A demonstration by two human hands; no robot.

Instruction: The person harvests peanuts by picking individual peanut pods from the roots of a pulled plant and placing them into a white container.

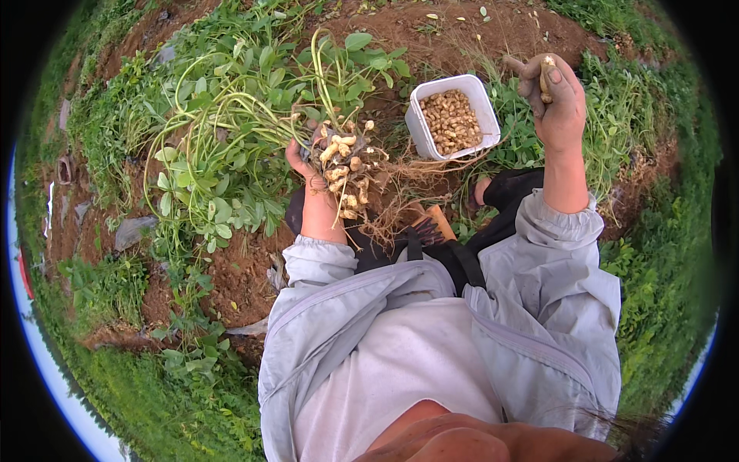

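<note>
My left hand [304,156] grips an uprooted peanut plant [254,110] by the base of its stems. Pale pods [338,149] cluster at the plant's roots, beside my wrist, and thin brown roots [398,173] trail off to the right. Raised at the upper right, my right hand [555,95] pinches a peanut pod [545,81] between thumb and fingers; soil darkens those fingers. Between the two hands stands a white square plastic bucket [423,136], tilted in the view, with many loose peanuts [451,121] inside.
Leafy peanut plants [115,110] lie over the reddish-brown soil [236,277] on the left. More greenery [623,110] grows at the right. A scrap of plastic film [134,231] lies on the soil. An orange-brown object [441,222] shows between my legs, partly hidden.
</note>
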